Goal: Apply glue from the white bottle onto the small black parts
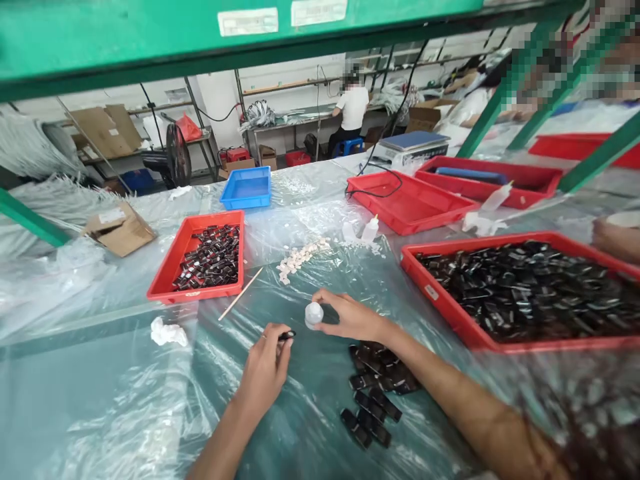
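My left hand [267,360] pinches a small black plastic piece [287,335] between thumb and fingertips. Just to its right, my right hand [350,317] has thumb and fingers closed around a translucent white round container [314,313], seen nearly end-on. The two held things are apart. Below my right forearm lies a loose group of glossy black pieces [370,407] on the plastic-covered table [300,413]. Beyond my hands, small pale pieces [300,259] are scattered in a strip. A thin wooden stick [240,295] lies left of them.
At left, a red tray [196,293] holds small dark parts; a larger red tray [450,313] at right is full of black pieces. Farther back are a squeeze bottle [371,230], a blue tray [246,200] and a scale [410,150]. Crumpled tissue [169,332] lies left. Green shelf [150,47] overhead.
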A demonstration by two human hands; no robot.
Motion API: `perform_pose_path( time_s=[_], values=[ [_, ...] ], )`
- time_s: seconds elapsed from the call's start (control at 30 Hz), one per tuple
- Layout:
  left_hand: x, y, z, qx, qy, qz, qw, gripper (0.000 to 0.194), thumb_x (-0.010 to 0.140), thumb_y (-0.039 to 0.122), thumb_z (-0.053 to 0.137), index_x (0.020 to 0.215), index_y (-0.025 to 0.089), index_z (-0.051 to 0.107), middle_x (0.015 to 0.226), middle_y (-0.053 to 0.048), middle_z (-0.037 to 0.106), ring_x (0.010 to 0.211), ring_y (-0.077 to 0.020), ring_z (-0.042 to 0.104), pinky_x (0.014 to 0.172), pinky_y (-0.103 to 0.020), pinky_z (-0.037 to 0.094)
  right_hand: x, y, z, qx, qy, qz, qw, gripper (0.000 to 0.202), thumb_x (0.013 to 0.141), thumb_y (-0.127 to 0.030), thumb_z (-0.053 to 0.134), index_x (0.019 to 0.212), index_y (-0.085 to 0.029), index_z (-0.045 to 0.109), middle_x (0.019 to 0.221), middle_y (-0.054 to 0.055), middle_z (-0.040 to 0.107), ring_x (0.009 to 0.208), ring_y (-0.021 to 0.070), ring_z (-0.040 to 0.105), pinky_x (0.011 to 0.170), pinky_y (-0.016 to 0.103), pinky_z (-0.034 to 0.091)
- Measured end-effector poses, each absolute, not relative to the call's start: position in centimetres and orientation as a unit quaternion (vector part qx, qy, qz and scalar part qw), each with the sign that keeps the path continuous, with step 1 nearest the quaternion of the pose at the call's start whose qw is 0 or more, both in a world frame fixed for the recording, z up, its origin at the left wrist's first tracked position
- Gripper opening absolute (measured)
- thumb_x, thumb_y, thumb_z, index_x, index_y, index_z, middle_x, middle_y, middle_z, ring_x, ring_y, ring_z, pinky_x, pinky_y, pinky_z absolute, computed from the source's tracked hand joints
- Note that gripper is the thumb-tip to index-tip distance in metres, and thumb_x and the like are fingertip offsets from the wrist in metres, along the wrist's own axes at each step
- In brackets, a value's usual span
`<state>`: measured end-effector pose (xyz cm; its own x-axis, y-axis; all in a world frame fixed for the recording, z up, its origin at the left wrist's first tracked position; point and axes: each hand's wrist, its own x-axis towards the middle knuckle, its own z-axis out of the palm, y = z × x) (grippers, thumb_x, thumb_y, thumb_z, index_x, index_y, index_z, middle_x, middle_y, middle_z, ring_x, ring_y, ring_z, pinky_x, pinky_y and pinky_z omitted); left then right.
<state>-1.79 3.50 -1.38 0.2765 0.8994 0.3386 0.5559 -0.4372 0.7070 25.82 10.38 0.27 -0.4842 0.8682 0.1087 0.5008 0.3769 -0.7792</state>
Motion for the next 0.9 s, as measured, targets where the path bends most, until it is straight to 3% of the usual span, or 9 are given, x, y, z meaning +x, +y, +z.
perform_pose_path(
  time_s=[0.1,0.3,0.43,0.57,0.9],
  values=[
    [-1.8,3.5,-1.6,0.762,0.471,0.376,0.237,0.019,0.111,0.031,0.054,0.124,0.034,0.067,0.108,-0.005,0.079,0.079,-0.0220,0.080,0.076,-0.037,0.071,25.7,10.4,0.1,-0.434,-0.782,0.350,0.277,0.035,0.087,-0.034,0.081,0.117,-0.026,0.065,0.115,0.005,0.082,0.102,0.0276,0.077,0.091,0.034,0.057],
    [-2.1,3.7,-2.2,0.742,0.478,0.391,0.262,0.017,0.113,0.036,0.056,0.127,0.030,0.064,0.113,-0.006,0.077,0.086,-0.0189,0.081,0.084,-0.035,0.071,25.8,9.6,0.9,-0.395,-0.793,0.361,0.291,0.029,0.092,-0.033,0.080,0.116,-0.024,0.068,0.119,0.005,0.078,0.111,0.0247,0.073,0.100,0.032,0.054],
    [-2.3,3.8,-2.0,0.730,0.471,0.420,0.263,0.015,0.114,0.036,0.055,0.124,0.029,0.063,0.115,-0.005,0.075,0.081,-0.0163,0.079,0.076,-0.032,0.070,25.5,8.8,2.2,-0.355,-0.809,0.339,0.323,0.026,0.092,-0.030,0.078,0.117,-0.024,0.072,0.114,0.005,0.076,0.096,0.0204,0.070,0.086,0.030,0.054],
    [-2.4,3.8,-1.6,0.728,0.467,0.439,0.242,0.012,0.114,0.034,0.054,0.123,0.031,0.062,0.116,-0.004,0.073,0.078,-0.0152,0.076,0.072,-0.031,0.069,25.2,8.1,2.7,-0.320,-0.812,0.325,0.364,0.024,0.091,-0.026,0.077,0.114,-0.026,0.073,0.112,0.006,0.078,0.096,0.0225,0.074,0.084,0.031,0.058],
    [-2.3,3.5,-1.4,0.734,0.460,0.431,0.253,0.012,0.114,0.033,0.059,0.124,0.029,0.063,0.117,-0.006,0.072,0.087,-0.0161,0.074,0.067,-0.027,0.065,25.3,7.4,2.6,-0.317,-0.822,0.300,0.365,0.031,0.095,-0.026,0.076,0.126,-0.028,0.076,0.119,0.008,0.080,0.102,0.0247,0.079,0.081,0.032,0.062]
  ],
)
